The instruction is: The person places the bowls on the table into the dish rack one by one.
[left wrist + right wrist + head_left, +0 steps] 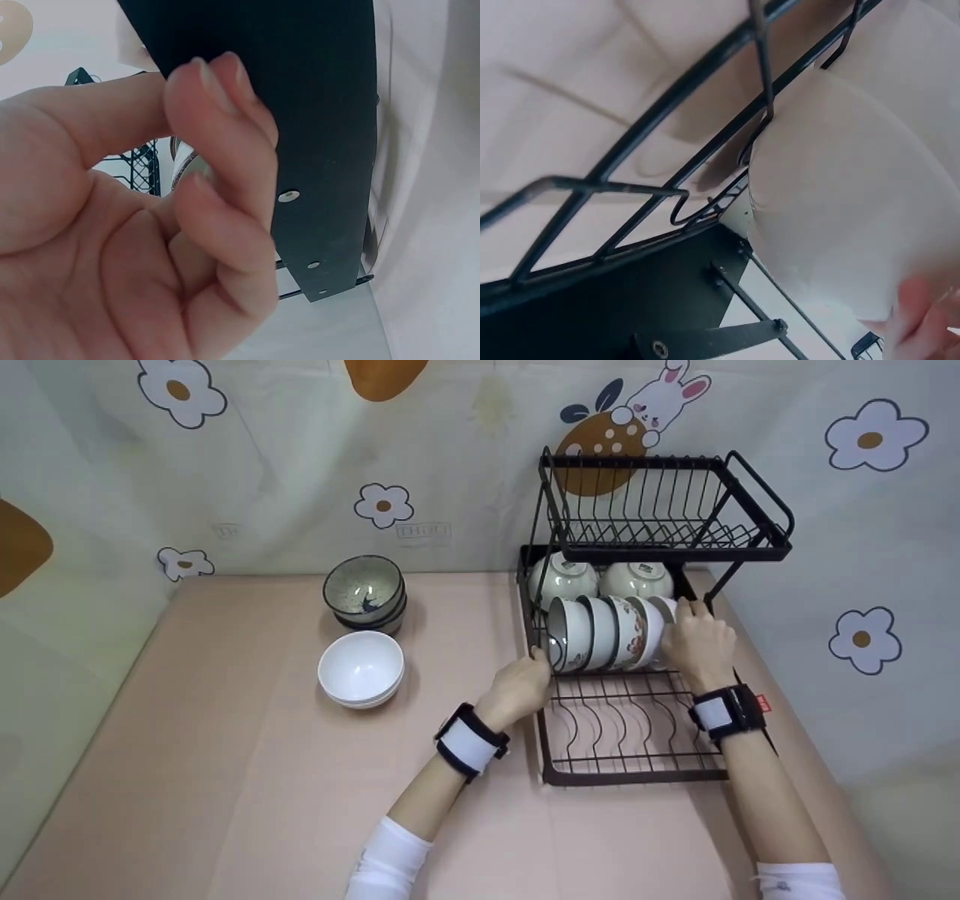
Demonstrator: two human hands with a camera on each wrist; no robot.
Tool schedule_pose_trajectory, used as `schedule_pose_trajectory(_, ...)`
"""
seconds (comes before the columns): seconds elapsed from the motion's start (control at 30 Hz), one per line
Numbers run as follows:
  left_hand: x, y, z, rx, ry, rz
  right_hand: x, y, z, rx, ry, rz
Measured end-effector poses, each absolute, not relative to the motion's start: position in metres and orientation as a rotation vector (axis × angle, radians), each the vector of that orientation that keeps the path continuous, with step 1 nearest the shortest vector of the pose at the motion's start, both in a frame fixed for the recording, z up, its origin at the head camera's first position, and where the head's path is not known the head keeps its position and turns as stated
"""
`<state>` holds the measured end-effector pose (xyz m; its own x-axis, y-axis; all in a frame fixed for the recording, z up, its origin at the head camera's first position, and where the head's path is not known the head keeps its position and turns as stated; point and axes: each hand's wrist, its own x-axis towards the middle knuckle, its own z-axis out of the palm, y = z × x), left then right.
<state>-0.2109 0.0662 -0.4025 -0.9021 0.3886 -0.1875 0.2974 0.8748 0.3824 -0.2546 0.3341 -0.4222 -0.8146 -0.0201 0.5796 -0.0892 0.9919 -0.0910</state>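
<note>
A black two-tier dish rack (634, 776) stands on the right. Its lower tier holds a row of several upright-set bowls (626, 634), some floral, with two pale bowls (637, 579) upside down behind them. With curled fingers my left hand (517, 690) grips the rack's left side, close to the row's left end; in the left wrist view the fingers (225, 150) bend against the black side panel (330, 150). My right hand (701, 649) pinches the rightmost white bowl (840, 195) at the other end. Its fingers (922, 322) blur at the right wrist view's lower corner.
Left of the rack, stacked dark-glazed bowls (365, 589) stand near the wall, with stacked white bowls (361, 669) in front. The upper tier (667, 551) overhangs the back of the lower one. A patterned cloth (480, 450) covers the wall behind.
</note>
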Motion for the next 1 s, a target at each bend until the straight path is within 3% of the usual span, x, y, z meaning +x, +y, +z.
schedule_pose_trajectory(1.0, -0.213, 0.059, -0.399, 0.519, 2.736, 0.559, -0.244, 0.351, -0.407, 0.007, -2.232, 0.453)
